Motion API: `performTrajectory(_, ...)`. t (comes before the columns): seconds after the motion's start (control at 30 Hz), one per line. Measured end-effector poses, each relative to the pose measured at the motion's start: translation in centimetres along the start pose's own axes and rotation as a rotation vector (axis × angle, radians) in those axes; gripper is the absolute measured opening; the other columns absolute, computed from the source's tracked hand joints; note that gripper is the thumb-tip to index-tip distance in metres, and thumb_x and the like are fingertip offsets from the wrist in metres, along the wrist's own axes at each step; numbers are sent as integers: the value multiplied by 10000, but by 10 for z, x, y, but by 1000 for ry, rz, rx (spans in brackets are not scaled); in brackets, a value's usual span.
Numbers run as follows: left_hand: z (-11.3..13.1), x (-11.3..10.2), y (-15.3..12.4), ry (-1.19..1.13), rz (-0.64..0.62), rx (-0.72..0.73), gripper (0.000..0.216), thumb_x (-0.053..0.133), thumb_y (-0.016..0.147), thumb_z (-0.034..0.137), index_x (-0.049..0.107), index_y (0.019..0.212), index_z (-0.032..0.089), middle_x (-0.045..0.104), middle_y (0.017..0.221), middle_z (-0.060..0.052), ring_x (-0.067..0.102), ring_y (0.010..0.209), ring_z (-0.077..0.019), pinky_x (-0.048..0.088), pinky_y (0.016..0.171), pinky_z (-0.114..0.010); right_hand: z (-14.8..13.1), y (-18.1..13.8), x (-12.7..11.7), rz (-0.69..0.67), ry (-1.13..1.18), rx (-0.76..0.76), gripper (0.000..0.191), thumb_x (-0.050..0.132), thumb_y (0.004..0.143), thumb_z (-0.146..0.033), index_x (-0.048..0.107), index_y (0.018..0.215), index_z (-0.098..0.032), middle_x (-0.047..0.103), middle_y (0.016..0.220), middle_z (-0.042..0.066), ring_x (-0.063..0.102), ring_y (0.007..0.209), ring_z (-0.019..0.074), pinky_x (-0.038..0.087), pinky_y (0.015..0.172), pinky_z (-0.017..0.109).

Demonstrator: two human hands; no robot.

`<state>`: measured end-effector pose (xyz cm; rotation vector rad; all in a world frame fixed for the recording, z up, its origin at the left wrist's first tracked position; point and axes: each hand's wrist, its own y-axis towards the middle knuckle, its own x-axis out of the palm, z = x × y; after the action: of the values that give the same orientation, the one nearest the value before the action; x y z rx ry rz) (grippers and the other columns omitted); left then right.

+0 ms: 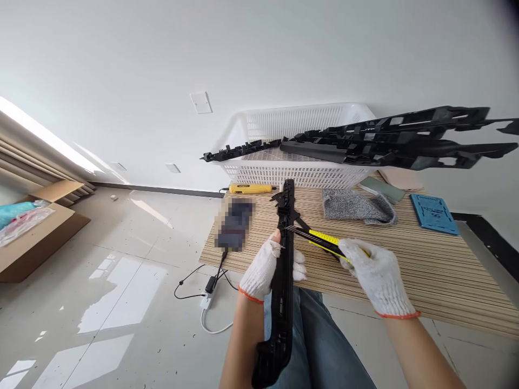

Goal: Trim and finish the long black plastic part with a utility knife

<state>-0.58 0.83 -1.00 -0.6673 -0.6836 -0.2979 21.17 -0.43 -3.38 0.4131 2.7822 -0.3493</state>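
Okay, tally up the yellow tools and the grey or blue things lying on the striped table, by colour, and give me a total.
Yellow: 2, the utility knife in the right hand and the yellow tool by the white basket.
Grey: 1, the knitted cloth.
Blue: 1, the flat blue mat.
Total: 4

Both hands wore white knit gloves w/ orange cuffs, forearms bare. Left hand sat at lower centre of frame, fingers curled shut in a grip, thumb tip poking out of glove, arm rising from bottom edge. Right hand at lower right, fist closed, knuckles up, forearm angled to bottom-right corner.
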Motion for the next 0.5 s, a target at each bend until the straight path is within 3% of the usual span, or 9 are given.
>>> performTrajectory(0.23,-8,-5,1,138,-24,-1,710,651,714,857,480,947,209,683,685,-64,649,498,-187,539,503,-299,0,-10,-3,125,56,122,423,776,614,-599,734,730,-194,618,557,53,578,530,203,460,449,296)
performTrajectory(0.5,-6,-3,1,126,33,5,716,671,734,820,476,1028,197,690,674,-42,658,496,-185,559,533,-300,4,-19,-12,101,92,97,432,779,692,-600,647,652,-190,527,496,9,491,498,147,396,428,250)
